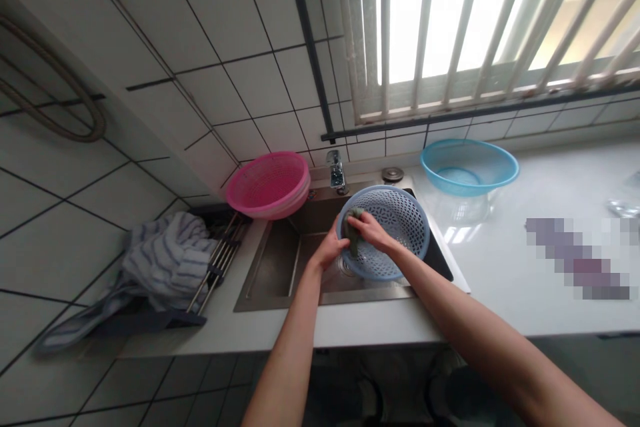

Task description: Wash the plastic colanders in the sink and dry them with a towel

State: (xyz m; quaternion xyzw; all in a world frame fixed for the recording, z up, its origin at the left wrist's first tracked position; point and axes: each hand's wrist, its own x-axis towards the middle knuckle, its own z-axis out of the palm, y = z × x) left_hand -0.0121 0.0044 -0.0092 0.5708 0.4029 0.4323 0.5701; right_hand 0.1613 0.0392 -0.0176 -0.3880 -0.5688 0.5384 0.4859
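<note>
A pale blue perforated colander [400, 220] is tilted over the steel sink [280, 273]. My left hand [330, 250] grips its lower left rim, fingers wrapped around the edge. My right hand [373, 230] is closed on a dark green cloth [353, 230] and presses it against the inside of the colander near the left rim.
A pink colander stack [270, 183] sits at the sink's back left, the faucet [336, 170] behind the sink. A blue translucent bowl [469, 165] rests on the white counter [525, 200] to the right. A striped towel [160, 260] lies on a rack at left.
</note>
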